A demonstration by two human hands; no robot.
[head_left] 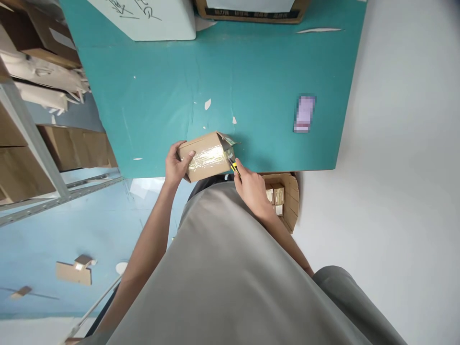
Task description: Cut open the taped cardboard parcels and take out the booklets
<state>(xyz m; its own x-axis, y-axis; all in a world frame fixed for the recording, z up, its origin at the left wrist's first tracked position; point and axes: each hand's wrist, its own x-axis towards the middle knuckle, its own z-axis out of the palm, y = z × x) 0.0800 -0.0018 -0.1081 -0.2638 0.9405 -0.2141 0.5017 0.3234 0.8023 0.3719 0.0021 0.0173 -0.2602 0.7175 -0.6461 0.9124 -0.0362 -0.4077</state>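
A small cardboard box (206, 160) with clear, shiny tape along its side is held at the table's near edge. My left hand (177, 164) grips its left end, thumb on the taped face. In my right hand (251, 187) is a yellow and black utility knife (235, 166), its tip against the right end of the box. Flaps stand partly raised at that end, with torn tape around them. What the box contains cannot be made out.
The green table (158, 96) carries a white box (161, 19) with handwriting, a brown carton (251, 14), a pixelated purple item (304, 114) and paper scraps. Below its edge, an open carton (292, 199) holds small boxes. A metal shelf (39, 139) with cartons stands left; a wall is right.
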